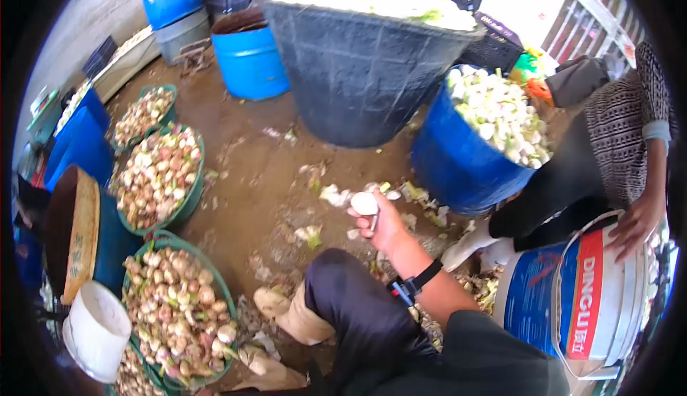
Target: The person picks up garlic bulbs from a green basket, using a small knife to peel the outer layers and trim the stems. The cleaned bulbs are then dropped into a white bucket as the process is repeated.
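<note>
A round white bulb that looks like peeled garlic (364, 203) rests in my right hand (387, 226), with the fingers curled around it. Below the bulb a short, thin dark piece shows at the fingers, too small to name. On that wrist is a black watch-like band (415, 284). My hand is above the wet floor, apart from the tubs. My left hand is out of the picture. To the left stand green tubs of unpeeled bulbs, the nearest being this tub (230, 292). White bulbs fill a blue barrel (458, 149) to the right.
A large black tub (365, 81) heaped with white pieces stands ahead, beside a blue drum (250, 63). A white bucket (98, 331) sits at lower left. At right, a co-worker's hand (639, 228) is at a blue-and-white pail (533, 289). Peelings (309, 236) litter the floor.
</note>
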Action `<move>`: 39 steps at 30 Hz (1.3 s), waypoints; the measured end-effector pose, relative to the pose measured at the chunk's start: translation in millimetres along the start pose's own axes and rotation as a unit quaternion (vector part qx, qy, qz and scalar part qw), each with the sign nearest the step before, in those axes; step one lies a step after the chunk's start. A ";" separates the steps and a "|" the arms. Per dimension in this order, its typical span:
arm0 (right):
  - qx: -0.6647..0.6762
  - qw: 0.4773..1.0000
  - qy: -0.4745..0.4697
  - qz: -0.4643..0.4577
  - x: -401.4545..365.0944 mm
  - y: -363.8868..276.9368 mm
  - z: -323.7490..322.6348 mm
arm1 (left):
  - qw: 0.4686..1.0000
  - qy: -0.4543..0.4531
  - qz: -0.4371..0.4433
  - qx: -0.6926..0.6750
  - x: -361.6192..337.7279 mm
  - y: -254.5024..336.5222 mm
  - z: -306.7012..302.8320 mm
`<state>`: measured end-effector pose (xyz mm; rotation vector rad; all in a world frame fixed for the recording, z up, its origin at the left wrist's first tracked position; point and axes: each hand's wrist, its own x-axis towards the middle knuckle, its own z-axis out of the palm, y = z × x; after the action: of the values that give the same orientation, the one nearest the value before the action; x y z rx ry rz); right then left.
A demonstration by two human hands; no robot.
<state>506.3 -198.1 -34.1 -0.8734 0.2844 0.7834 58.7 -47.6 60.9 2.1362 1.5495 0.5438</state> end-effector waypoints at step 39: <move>-0.327 0.944 -0.038 -0.018 -9.0 59.3 39.3 | 0.986 0.128 0.054 0.092 -2.6 -40.7 1.9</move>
<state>454.4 -148.9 -39.0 -1.4636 -0.0738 0.8898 27.2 -39.2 36.2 2.3781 1.6822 0.7639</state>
